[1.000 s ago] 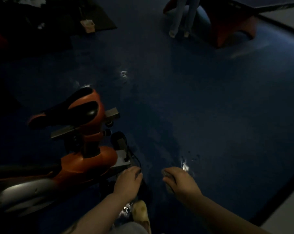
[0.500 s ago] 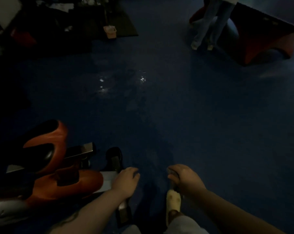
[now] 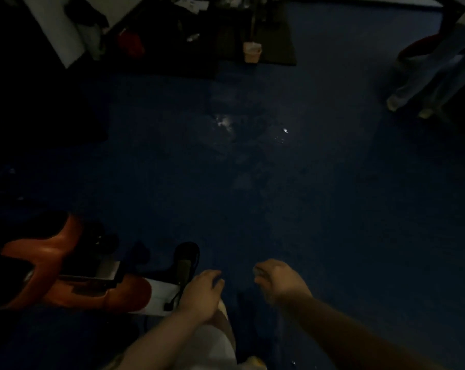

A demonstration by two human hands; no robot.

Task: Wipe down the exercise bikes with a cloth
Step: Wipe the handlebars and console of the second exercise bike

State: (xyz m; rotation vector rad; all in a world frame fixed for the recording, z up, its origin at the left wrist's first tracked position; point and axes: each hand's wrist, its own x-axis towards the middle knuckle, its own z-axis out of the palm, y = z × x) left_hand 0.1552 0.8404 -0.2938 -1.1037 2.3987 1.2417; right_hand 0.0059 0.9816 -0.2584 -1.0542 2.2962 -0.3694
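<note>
Dim blue floor (image 3: 306,209) lay ahead, orange exercise bike (image 3: 73,287) low at left; left hand (image 3: 203,293) loosely curled, empty; right hand (image 3: 276,280) fisted, contents indiscernible, cloth unseen.

A small tan bin (image 3: 251,52) stands on a dark mat (image 3: 276,36) across the blue floor (image 3: 306,209); a person's legs (image 3: 423,84) stand far right
</note>
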